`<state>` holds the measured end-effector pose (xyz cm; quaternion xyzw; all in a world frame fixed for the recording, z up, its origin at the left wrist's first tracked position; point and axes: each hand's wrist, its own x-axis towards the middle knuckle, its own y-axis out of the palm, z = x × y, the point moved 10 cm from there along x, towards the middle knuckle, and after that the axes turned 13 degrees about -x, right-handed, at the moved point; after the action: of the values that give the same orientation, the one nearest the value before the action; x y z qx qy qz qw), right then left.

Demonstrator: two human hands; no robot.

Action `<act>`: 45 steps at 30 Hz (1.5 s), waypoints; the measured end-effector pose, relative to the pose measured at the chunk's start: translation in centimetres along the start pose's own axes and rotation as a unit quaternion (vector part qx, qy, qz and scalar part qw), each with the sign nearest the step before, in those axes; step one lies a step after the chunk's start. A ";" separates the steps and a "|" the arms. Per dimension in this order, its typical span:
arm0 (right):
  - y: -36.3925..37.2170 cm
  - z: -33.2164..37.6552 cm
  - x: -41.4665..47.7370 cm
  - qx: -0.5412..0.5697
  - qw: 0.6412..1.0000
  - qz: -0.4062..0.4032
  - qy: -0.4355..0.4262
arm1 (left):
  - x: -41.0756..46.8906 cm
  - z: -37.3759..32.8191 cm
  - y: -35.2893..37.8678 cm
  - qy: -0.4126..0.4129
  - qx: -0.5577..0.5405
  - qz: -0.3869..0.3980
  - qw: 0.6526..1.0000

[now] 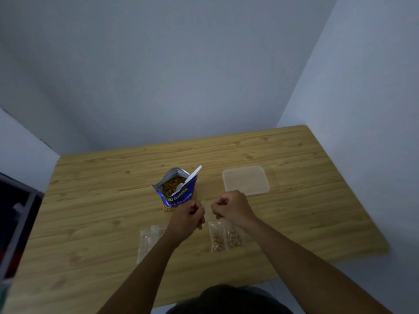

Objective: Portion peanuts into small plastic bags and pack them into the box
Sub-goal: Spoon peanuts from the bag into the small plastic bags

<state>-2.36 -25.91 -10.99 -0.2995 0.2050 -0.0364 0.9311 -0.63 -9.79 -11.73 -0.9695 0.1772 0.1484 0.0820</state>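
Observation:
A blue peanut pouch [178,196] stands open at the table's middle, with a white scoop [190,180] stuck in the peanuts. Just in front of it my left hand [188,217] and my right hand [231,206] pinch the two sides of a small clear plastic bag [206,208] held between them. Two filled small bags [224,236] lie side by side under my right wrist. A few empty small bags [147,241] lie to the left of my left forearm. The translucent plastic box [246,180] sits behind my right hand.
The wooden table [90,200] is set into a corner, with walls behind it and on the right. A dark object [15,223] stands beyond the table's left edge.

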 end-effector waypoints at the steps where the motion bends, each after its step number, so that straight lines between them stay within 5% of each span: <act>1: -0.5 0.2 0.1 -0.024 1.000 -0.016 -0.006 | -0.1 -0.4 0.0 0.011 0.013 0.001 1.000; 8: -1.4 1.6 0.6 -0.068 0.996 -0.037 -0.038 | -0.4 -2.7 -0.2 0.115 0.132 -0.045 0.983; 14: -1.7 2.2 1.3 -0.020 0.999 0.007 -0.039 | -1.4 -5.4 -0.4 0.256 0.290 -0.084 0.918; 30: -0.6 3.6 3.6 0.043 0.999 0.027 -0.003 | -0.7 -5.8 -3.5 0.203 0.139 -0.136 0.960; 36: -0.1 4.0 5.7 0.043 0.998 -0.038 0.040 | -1.5 -6.0 -8.3 0.218 0.130 -0.174 0.951; 45: 1.6 10.1 7.1 -0.081 0.985 -0.094 -0.119 | -0.9 -4.7 -13.8 0.234 0.183 -0.181 0.937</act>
<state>8.13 -20.46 -7.03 -0.3942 0.0664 -0.0709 0.9139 4.84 2.29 -5.57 -0.9606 0.0369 -0.1354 0.2397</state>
